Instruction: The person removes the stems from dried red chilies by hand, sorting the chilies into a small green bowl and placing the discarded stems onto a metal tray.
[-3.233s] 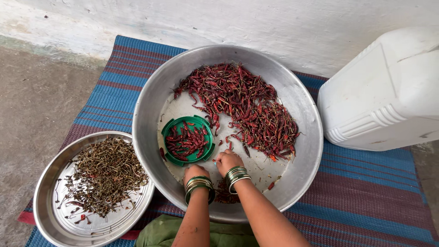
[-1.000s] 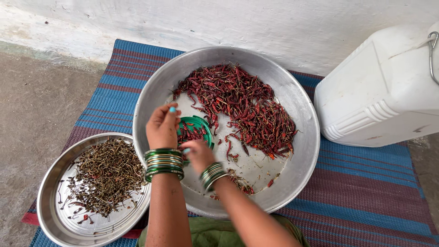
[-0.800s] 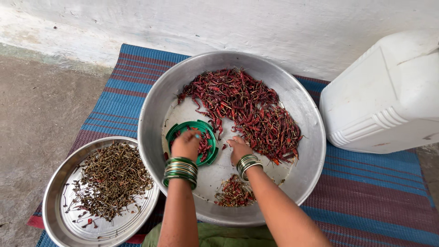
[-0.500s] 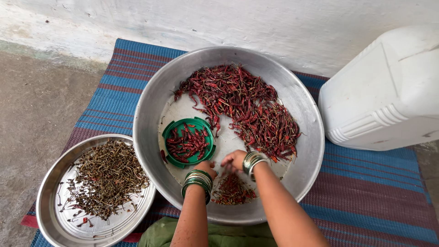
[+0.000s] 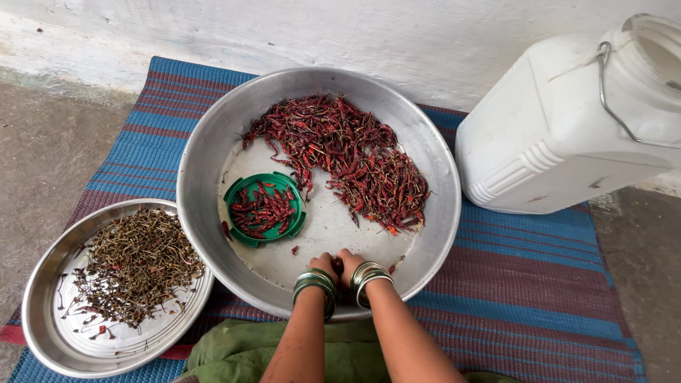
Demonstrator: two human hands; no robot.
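A wide steel basin (image 5: 202, 142) sits on a striped mat (image 5: 525, 284). It holds a heap of dried red chillies (image 5: 347, 152) at its far side and a small green dish (image 5: 240, 232) with a few chillies in it. My left hand (image 5: 323, 264) and my right hand (image 5: 352, 260) are pressed together at the basin's near rim, fingers curled downward. Both wrists wear green and silver bangles. Whatever lies between the fingers is hidden.
A shallow steel plate (image 5: 42, 333) with a pile of dry stems (image 5: 135, 262) lies at the left, touching the basin. A big white plastic jerrycan (image 5: 567, 135) stands at the right against the wall. My green garment (image 5: 241, 351) is below the basin.
My left hand came down from above the green dish, and both hands drew back to the near rim. The small chilli pile seen by the hands is out of sight now.
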